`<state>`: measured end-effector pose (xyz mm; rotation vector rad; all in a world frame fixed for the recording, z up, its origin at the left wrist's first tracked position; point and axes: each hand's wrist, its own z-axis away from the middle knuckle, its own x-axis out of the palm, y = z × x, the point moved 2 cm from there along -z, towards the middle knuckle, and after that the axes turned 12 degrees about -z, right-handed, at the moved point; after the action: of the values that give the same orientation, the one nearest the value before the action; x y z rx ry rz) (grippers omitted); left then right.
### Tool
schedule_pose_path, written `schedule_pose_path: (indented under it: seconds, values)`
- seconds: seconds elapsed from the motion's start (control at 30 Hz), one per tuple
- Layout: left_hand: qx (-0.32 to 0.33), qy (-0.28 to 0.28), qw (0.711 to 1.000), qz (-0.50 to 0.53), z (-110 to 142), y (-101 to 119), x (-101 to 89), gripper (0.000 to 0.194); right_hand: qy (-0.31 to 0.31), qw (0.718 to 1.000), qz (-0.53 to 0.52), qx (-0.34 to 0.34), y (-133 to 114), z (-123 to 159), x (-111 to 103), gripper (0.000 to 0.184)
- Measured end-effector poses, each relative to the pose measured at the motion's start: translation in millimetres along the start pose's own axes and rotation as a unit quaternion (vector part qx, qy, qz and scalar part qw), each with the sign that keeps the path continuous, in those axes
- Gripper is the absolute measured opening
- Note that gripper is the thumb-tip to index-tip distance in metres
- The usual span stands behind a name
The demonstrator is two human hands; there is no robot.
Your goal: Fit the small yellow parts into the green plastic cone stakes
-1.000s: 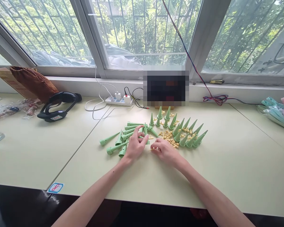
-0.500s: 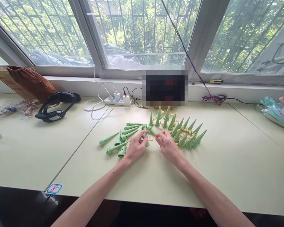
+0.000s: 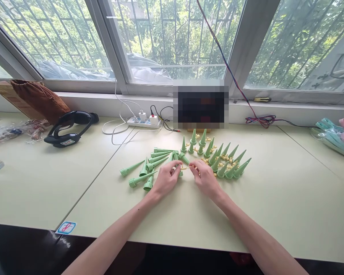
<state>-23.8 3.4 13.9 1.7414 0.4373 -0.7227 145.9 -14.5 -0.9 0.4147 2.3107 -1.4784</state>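
Observation:
My left hand [image 3: 168,176] is closed, thumb and forefinger pinching a small yellow plastic valve [image 3: 184,168] that juts out to the right. Below its fingertips a bit of green plastic [image 3: 180,173] shows; whether it is held or lies on the table I cannot tell. Opposite, my right hand [image 3: 203,175] pinches a thin pale piece at the valve's right end, mostly hidden by the fingers. Several green watering spikes [image 3: 137,180] lie to the left. On the right, several more spikes [image 3: 221,170] stand point up with yellow valves [image 3: 225,157] fitted to them.
Behind the spikes stands a blurred dark screen [image 3: 202,109]. A power strip [image 3: 145,122] with cables is at the back. A black headset [image 3: 70,130] and brown pouch [image 3: 40,101] are on the left, bagged teal and pink items [image 3: 332,133] at the far right.
My fingertips have come closer together, and the thin piece in my right hand now meets the yellow valve. The view has shifted very slightly; the spikes stay put.

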Motion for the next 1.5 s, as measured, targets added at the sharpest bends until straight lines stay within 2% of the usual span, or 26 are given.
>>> schedule_pose_path:
  seconds: [0.63, 1.07, 1.5]
  values:
    - [0.033, 0.008, 0.999, -0.029, -0.8, -4.9, 1.5, 0.029, 0.009, 1.000, -0.009, 0.003, -0.3, -0.4, 0.8, 0.019]
    - [0.055, 0.000, 0.998, -0.006, 0.1, -7.6, 6.3, 0.032, -0.027, 0.999, -0.031, -0.005, -0.8, 0.2, 3.1, 0.016]
    - [0.021, 0.000, 0.999, 0.041, 2.8, -2.5, 2.7, 0.069, -0.035, 0.999, -0.018, -0.006, -1.8, 0.4, 3.5, 0.009]
